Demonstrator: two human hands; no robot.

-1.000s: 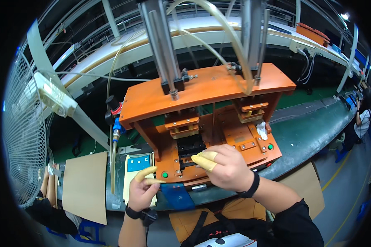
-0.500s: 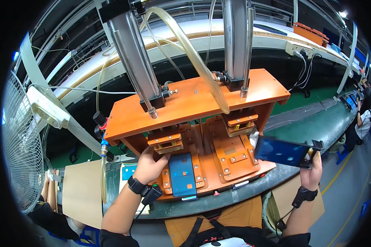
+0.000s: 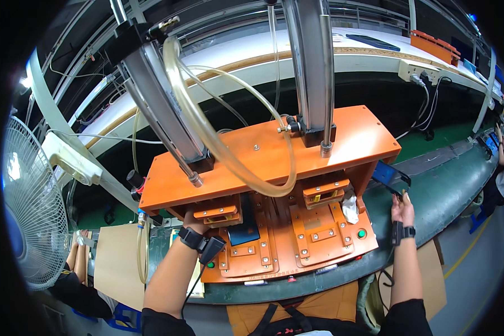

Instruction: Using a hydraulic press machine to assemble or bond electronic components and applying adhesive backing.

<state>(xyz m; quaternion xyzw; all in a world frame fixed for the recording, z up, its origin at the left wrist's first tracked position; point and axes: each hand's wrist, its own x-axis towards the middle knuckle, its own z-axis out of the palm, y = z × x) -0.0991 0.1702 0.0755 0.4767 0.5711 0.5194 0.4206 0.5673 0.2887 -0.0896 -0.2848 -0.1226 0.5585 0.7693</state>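
My left hand (image 3: pixel 194 222) reaches in beside the left press head (image 3: pixel 215 213) of an orange two-station press (image 3: pixel 263 157). Its fingers are hidden behind that head. Close by, a flat dark blue panel (image 3: pixel 244 232) lies on the left fixture plate (image 3: pixel 249 260), its far part under the press. Off the press's right side, my right hand (image 3: pixel 403 210) pinches the near edge of another dark blue panel (image 3: pixel 387 175) with a black bracket-like end. The press's right leg partly hides this panel. Bare metal blocks show on the right fixture plate (image 3: pixel 319 235).
A crumpled white cloth (image 3: pixel 350 209) lies by a green button (image 3: pixel 362 233) on the right of the press base. Clear hoses (image 3: pixel 229 162) loop in front of the cylinders. A fan (image 3: pixel 33 207) and cardboard (image 3: pixel 117 257) stand left. Other people work at both sides.
The panel on the left fixture has slid back under the press, and my left hand has gone deeper in. My right hand has carried its panel away from me, beside the press's right leg.
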